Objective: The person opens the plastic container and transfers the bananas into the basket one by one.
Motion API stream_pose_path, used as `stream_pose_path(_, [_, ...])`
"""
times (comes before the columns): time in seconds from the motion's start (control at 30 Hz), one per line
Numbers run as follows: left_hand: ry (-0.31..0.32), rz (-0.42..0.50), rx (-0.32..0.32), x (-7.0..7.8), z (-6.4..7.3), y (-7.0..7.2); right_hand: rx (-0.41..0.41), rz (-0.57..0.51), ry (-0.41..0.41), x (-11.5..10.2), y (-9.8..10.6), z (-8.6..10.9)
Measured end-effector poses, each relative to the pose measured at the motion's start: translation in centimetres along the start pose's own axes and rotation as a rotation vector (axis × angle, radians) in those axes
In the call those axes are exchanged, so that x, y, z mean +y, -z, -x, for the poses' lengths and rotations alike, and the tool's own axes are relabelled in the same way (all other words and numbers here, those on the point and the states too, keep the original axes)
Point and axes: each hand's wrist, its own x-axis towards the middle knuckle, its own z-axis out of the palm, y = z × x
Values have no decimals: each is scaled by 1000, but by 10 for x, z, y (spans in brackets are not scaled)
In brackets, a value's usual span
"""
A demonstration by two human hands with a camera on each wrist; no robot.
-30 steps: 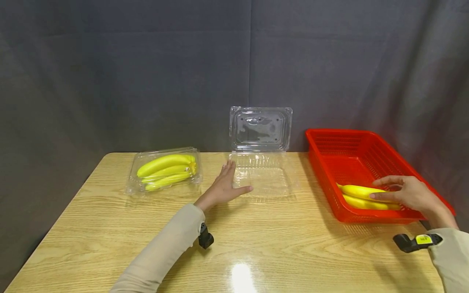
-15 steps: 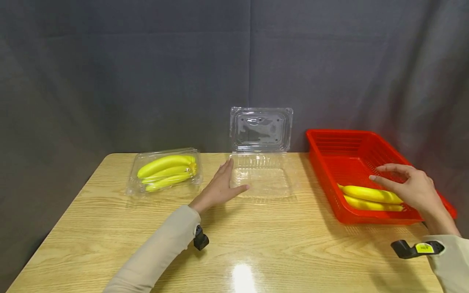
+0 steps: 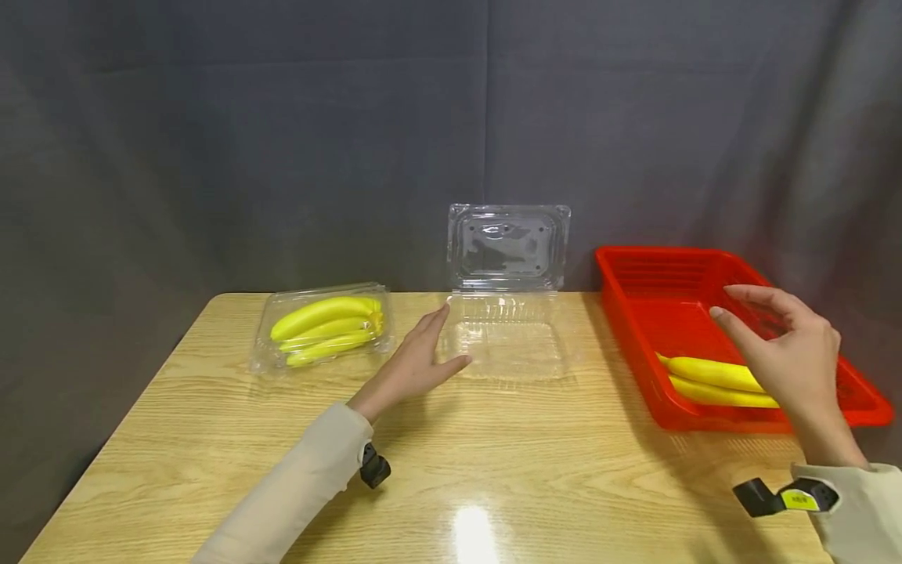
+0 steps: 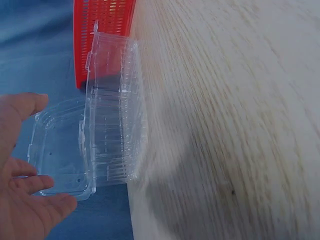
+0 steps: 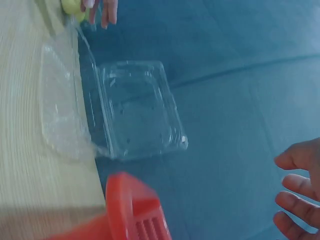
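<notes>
My left hand (image 3: 409,360), fingers straight and thumb spread, hovers by the left side of a clear plastic clamshell container (image 3: 510,352). The container's lid (image 3: 509,247) stands upright against the curtain. My right hand (image 3: 796,348) is raised over the red basket (image 3: 630,368) with thumb and fingers apart and nothing between them. Two bananas (image 3: 715,374) lie side by side in the basket's near end, their right ends hidden by my right hand. In the right wrist view, the right hand's fingers (image 5: 295,200) also show bare.
A closed clear container (image 3: 257,345) with several bananas (image 3: 320,313) inside sits at the table's back left. The wooden table (image 3: 564,486) ends at a dark curtain (image 3: 338,141) behind. The basket stands at the right edge of the table.
My right hand has let go of the upper banana and lifted away; both bananas stay in the basket. My left hand has drawn slightly back from the open container.
</notes>
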Motion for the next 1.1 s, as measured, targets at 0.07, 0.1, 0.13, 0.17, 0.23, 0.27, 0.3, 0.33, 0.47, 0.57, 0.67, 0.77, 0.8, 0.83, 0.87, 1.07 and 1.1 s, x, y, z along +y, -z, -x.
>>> stream_pose_path(0.07, [-6, -7, 16, 1, 3, 2, 24, -43, 29, -7, -3, 2])
stream_pose_path(0.1, [-8, -17, 24, 1, 4, 3, 32, -65, 41, -11, -4, 2])
stream_pose_path(0.13, [-12, -28, 33, 2, 5, 4, 38, -85, 53, -14, -5, 3])
stream_pose_path(0.17, [-15, -40, 43, 3, 6, 5, 42, -109, 67, -18, -6, 3])
stream_pose_path(0.23, [-22, -57, 66, 5, 8, 7, 42, -147, 99, -25, -8, 5])
stream_pose_path(0.27, [-28, -65, 75, 6, 10, 9, 43, -157, 118, -28, -10, 7])
stream_pose_path(0.3, [-35, -73, 84, 6, 12, 10, 45, -167, 139, -31, -11, 8])
stream_pose_path(0.33, [-43, -78, 93, 7, 13, 11, 46, -172, 162, -34, -13, 10])
stream_pose_path(0.47, [-79, -100, 125, 8, 22, 14, 40, -177, 248, -43, -20, 16])
stream_pose_path(0.57, [-103, -108, 151, 6, 30, 16, 27, -182, 300, -49, -26, 19])
stream_pose_path(0.67, [-117, -111, 169, 5, 37, 18, 22, -192, 350, -54, -31, 19])
stream_pose_path(0.77, [-132, -126, 174, 4, 43, 20, 18, -200, 395, -58, -34, 20])
stream_pose_path(0.8, [-132, -133, 173, 5, 45, 21, 19, -200, 409, -59, -36, 21])
stream_pose_path(0.83, [-134, -143, 174, 5, 47, 23, 18, -200, 422, -60, -37, 22])
stream_pose_path(0.87, [-138, -155, 179, 5, 50, 24, 18, -201, 433, -62, -38, 22])
stream_pose_path(1.07, [-164, -221, 229, 6, 62, 37, 15, -205, 527, -75, -49, 24])
stream_pose_path(1.1, [-172, -232, 239, 6, 64, 40, 10, -202, 543, -78, -51, 24])
